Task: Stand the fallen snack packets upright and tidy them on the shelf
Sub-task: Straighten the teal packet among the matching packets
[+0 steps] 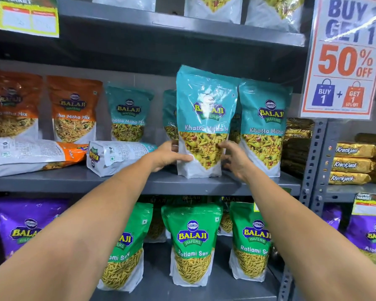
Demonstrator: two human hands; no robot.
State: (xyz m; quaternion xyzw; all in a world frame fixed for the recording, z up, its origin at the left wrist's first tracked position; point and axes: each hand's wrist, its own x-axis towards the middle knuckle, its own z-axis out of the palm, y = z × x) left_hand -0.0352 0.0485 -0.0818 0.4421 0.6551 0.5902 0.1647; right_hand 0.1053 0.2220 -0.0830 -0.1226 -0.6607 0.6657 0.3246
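A teal Khatta Mitha packet (204, 118) stands upright at the front of the grey middle shelf (139, 183). My left hand (168, 155) holds its lower left side and my right hand (233, 158) holds its lower right side. Two packets lie flat on the same shelf: a teal one (117, 157) just left of my left hand and an orange one (33, 155) at the far left. Upright behind them are two orange packets (74, 109) and a teal packet (127, 114). Another upright teal packet (263, 127) stands right beside the held one.
Green Ratlami Sev packets (192, 244) and purple packets (24, 227) stand on the shelf below. Gold Krackjack biscuit packs (352, 164) are stacked on the rack to the right. A "Buy 1 Get 1" sign (343, 59) hangs at the upper right, by the shelf post (313, 157).
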